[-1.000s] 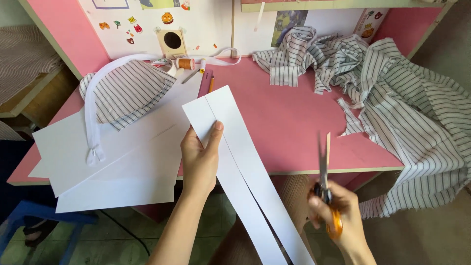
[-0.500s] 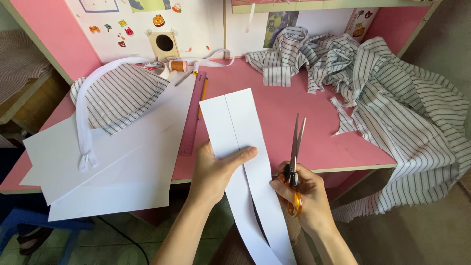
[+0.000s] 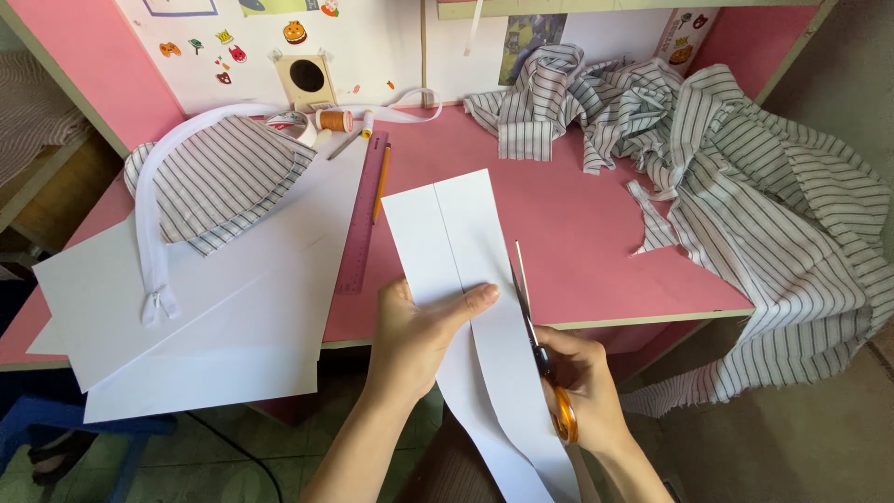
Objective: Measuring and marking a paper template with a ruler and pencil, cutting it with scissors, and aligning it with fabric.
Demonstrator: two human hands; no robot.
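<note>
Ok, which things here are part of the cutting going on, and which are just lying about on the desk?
In use:
long white paper strip, pinned by the left hand
orange-handled scissors, in the right hand, at the strip's right edge

Lying about:
large white paper sheets
purple ruler
yellow pencil
white zipper
striped fabric
orange thread spool

Striped cloth point(image 3: 773, 196), purple ruler point(image 3: 361, 219), pencil point(image 3: 380, 182), thread spool point(image 3: 333, 120).

Bright, even daylight; soft shadows, sharp focus, slight wide-angle edge distortion.
</note>
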